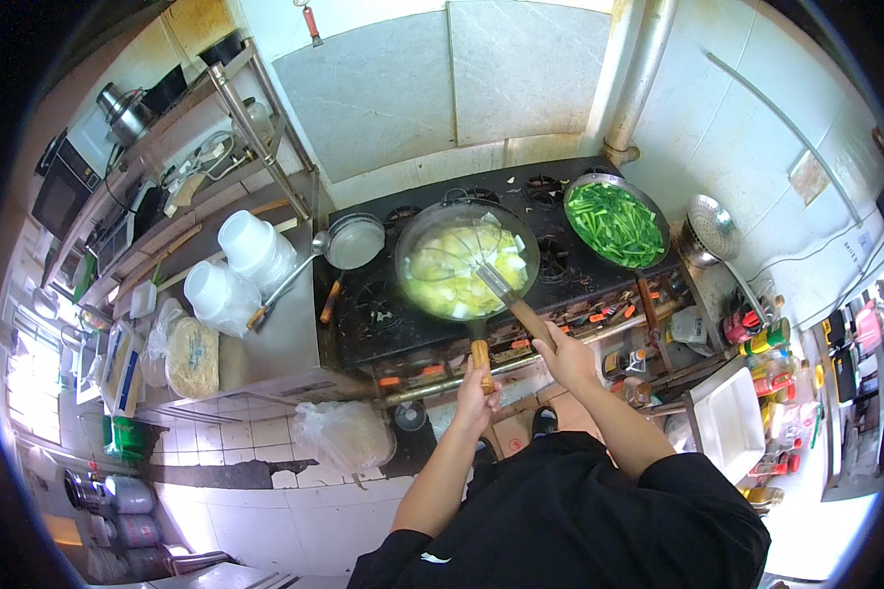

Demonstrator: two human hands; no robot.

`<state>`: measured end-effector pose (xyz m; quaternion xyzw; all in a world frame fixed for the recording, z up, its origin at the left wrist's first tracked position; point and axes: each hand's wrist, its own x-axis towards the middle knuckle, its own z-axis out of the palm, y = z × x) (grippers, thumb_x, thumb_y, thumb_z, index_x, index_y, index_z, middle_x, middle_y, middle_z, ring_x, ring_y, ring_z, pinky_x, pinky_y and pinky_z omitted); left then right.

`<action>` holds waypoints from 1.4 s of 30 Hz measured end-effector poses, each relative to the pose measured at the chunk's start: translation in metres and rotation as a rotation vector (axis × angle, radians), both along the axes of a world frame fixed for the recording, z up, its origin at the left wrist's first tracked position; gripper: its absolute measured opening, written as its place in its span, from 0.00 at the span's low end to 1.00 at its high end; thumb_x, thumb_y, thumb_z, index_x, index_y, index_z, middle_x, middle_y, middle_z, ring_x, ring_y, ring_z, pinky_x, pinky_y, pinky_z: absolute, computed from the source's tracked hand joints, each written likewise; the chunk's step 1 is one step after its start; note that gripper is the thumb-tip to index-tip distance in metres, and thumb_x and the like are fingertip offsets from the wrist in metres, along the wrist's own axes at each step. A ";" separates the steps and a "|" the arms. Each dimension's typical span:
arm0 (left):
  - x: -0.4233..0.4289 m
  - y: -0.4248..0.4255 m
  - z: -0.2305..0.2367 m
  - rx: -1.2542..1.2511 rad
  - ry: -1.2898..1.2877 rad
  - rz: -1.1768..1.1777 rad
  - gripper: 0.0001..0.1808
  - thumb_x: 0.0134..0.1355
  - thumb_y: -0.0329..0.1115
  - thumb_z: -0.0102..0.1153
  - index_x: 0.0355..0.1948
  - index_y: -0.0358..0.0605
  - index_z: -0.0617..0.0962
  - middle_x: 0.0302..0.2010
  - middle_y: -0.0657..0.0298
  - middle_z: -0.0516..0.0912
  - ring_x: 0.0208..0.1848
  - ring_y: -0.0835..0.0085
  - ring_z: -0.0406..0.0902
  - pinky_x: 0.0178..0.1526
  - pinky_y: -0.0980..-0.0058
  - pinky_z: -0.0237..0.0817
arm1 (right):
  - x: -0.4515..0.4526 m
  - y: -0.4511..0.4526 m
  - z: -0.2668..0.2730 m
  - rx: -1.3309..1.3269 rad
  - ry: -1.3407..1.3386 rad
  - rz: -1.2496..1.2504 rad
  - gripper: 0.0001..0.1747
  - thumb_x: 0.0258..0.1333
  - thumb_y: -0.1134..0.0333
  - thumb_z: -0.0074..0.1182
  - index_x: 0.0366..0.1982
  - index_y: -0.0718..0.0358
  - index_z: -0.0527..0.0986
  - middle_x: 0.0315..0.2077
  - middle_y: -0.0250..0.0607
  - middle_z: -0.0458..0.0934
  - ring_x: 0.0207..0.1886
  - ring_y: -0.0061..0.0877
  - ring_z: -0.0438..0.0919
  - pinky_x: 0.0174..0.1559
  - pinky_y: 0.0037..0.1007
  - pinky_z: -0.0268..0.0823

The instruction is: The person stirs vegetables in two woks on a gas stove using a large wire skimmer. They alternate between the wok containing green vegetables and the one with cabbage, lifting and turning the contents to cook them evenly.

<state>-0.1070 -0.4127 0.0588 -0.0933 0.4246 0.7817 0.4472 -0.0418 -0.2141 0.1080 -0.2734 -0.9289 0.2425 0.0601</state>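
On the black gas range (442,346) a steel wok (407,276) holds pale yellow-green and white food pieces (464,265) in a steaming liquid. My left hand (474,401) is wrapped around the wok's wooden handle (480,353). In my right hand (566,356) is the wooden handle of a wire strainer (495,280); its wire head lies over the food in the wok, partly blurred by steam. Right of it, a second pan (663,221) with cut green leafy vegetables (615,221) sits on the range, its handle pointing towards me.
A small saucepan (355,243) stands on the range's left. A ladle (287,276) and stacked white plastic tubs (244,239) lie on the steel counter (265,361). A perforated skimmer (711,217) leans at the right wall. Bottles (770,383) and a white tray (725,423) are nearer me.
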 end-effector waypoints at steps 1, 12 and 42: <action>-0.001 0.000 0.000 0.014 0.004 -0.006 0.32 0.71 0.47 0.44 0.73 0.71 0.51 0.25 0.65 0.75 0.15 0.79 0.62 0.18 0.78 0.55 | 0.002 -0.002 0.001 0.013 0.036 0.006 0.26 0.63 0.42 0.50 0.59 0.42 0.70 0.29 0.46 0.83 0.35 0.46 0.82 0.35 0.45 0.72; -0.002 -0.002 -0.004 0.002 -0.023 0.003 0.33 0.71 0.47 0.44 0.74 0.73 0.51 0.28 0.64 0.75 0.17 0.79 0.64 0.21 0.78 0.56 | 0.027 0.020 0.016 0.103 -0.003 -0.001 0.27 0.61 0.47 0.55 0.59 0.45 0.72 0.39 0.46 0.83 0.40 0.44 0.82 0.39 0.41 0.73; 0.037 -0.157 -0.155 -0.359 -0.097 0.070 0.30 0.70 0.57 0.47 0.56 0.40 0.77 0.53 0.58 0.81 0.46 0.62 0.79 0.48 0.63 0.70 | 0.035 -0.029 0.041 -1.327 0.029 -0.231 0.22 0.70 0.46 0.45 0.50 0.55 0.72 0.18 0.24 0.63 0.14 0.13 0.59 0.16 0.20 0.52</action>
